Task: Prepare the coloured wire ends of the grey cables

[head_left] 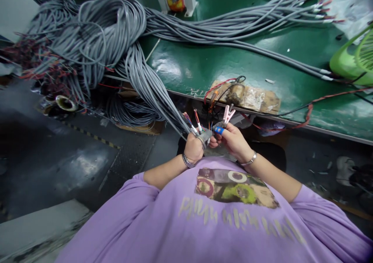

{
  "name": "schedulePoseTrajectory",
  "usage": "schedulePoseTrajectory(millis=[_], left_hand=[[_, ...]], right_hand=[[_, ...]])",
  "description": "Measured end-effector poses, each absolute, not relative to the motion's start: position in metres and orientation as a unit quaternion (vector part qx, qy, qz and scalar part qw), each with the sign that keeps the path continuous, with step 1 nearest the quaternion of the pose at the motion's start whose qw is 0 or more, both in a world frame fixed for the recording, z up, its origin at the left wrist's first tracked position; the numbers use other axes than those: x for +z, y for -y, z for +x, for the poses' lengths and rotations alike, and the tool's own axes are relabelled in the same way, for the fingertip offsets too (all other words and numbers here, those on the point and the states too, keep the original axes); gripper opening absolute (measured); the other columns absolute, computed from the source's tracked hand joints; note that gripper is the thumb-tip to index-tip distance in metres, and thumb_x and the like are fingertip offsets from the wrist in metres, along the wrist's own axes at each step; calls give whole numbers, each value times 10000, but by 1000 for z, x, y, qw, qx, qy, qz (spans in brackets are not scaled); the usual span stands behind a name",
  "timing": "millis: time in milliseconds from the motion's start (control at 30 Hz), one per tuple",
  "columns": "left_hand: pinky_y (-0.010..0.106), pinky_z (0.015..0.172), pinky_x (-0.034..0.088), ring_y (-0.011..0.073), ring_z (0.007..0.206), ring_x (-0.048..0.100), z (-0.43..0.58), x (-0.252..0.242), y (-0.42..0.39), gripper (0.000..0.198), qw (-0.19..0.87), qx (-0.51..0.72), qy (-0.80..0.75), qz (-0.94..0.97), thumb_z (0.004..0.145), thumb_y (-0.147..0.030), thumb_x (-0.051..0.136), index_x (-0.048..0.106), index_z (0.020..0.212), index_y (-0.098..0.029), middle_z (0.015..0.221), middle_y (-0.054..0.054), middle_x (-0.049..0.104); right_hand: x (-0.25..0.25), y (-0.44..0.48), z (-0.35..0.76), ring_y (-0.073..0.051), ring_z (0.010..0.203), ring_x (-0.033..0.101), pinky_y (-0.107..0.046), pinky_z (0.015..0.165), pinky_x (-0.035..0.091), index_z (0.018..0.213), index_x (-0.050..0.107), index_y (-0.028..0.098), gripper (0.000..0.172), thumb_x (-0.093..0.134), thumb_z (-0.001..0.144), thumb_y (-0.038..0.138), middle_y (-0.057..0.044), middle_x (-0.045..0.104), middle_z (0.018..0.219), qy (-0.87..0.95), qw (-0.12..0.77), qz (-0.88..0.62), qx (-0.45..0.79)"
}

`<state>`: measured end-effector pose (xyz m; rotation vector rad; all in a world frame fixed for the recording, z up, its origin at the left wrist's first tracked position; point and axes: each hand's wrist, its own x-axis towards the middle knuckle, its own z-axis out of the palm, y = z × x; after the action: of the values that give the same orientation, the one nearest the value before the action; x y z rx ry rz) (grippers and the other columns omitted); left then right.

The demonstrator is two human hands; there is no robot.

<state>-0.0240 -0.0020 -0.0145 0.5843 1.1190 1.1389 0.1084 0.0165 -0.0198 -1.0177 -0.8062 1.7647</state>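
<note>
My left hand is closed round the ends of several grey cables. Their stripped coloured wires fan out above my fist. The cables run up and left to a big tangled pile hanging over the bench edge. My right hand touches the left one and pinches a small pink clip-like tool with a blue band at its base, its tips pointing up next to the wire ends. Both wrists wear bracelets.
A green workbench lies ahead with more grey cable bundles across it. A taped brown block with red and black wires sits at its near edge. A green plastic basket is at the right. Dark floor lies at the left.
</note>
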Motion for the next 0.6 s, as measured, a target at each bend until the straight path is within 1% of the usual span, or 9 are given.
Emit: schedulePoseTrajectory(millis=[100,200,267,367,533,600], left_hand=[[275,561,568,164,527,666,-26,-21,5,362,651,499,-499,282,640,-422,797,567,747,-164,551,-11,643],[272,564,567,164,541,669,-27,-27,7,363,645,489,-504,301,644,-420,799,563,747,-165,556,-12,642],[271,566,564,163,540,668,-27,-27,7,358,642,489,-508,301,651,-424,791,565,744,-163,555,-11,639],[268,563,557,158,531,664,-25,-23,5,353,637,504,-511,282,660,-436,773,572,755,-161,559,-13,639],[249,506,526,137,472,631,-24,-18,4,357,629,519,-515,263,646,-427,771,564,763,-160,565,-19,639],[241,474,508,132,452,618,-25,-18,5,352,630,525,-510,259,651,-421,766,556,758,-160,566,-20,639]], right_hand=[[-16,-18,110,-98,474,491,-237,477,327,801,527,199,305,716,764,435,48,540,538,389,405,-388,730],[-12,-18,111,-109,474,507,-251,478,359,793,516,201,357,739,742,475,39,560,535,424,390,-389,719],[-11,-16,110,-104,466,493,-253,472,372,758,513,202,369,757,713,475,40,556,530,417,404,-414,701],[-13,-13,107,-96,480,479,-251,479,378,739,514,203,329,748,716,432,34,566,561,388,435,-435,687],[-21,-13,110,-60,480,363,-209,474,340,693,482,204,285,747,695,310,81,426,541,267,517,-449,678],[-24,-13,115,-62,504,376,-202,478,362,710,495,203,273,741,695,320,73,449,591,229,527,-430,696]])
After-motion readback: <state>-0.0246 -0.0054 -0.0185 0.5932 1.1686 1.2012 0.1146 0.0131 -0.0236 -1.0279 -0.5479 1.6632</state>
